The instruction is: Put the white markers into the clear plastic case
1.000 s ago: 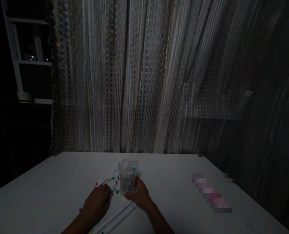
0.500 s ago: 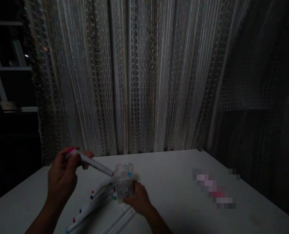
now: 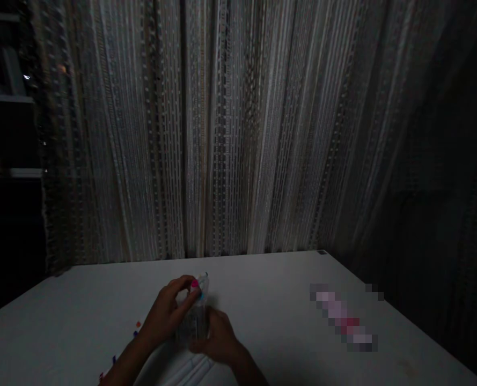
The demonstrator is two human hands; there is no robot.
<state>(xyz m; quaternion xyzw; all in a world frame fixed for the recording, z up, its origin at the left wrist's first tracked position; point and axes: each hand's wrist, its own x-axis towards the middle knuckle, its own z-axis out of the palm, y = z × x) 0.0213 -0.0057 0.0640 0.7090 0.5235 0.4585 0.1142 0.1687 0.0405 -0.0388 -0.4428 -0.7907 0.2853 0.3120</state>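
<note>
My left hand (image 3: 168, 311) is closed on a marker with a pink cap (image 3: 195, 284), at the top of a clear plastic case (image 3: 192, 321). Most of the marker's body is hidden by the hand and the case. My right hand (image 3: 220, 338) grips the case from its right side, keeping it upright on the table. A blue-tipped marker end (image 3: 202, 295) shows near the case's opening. White markers (image 3: 190, 370) lie in front of the case, and more with coloured ends (image 3: 136, 333) are partly covered by my left forearm.
The white table (image 3: 270, 300) extends to a striped curtain (image 3: 222, 134) at the back. On the table's right lies a blurred-out pink and white item (image 3: 338, 313). Dark shelves (image 3: 7, 99) stand at the far left. The room is dim.
My left hand has moved right and down, bringing the pink-capped marker from beside the case to its top, now upright. My right hand still holds the case. The view has shifted slightly.
</note>
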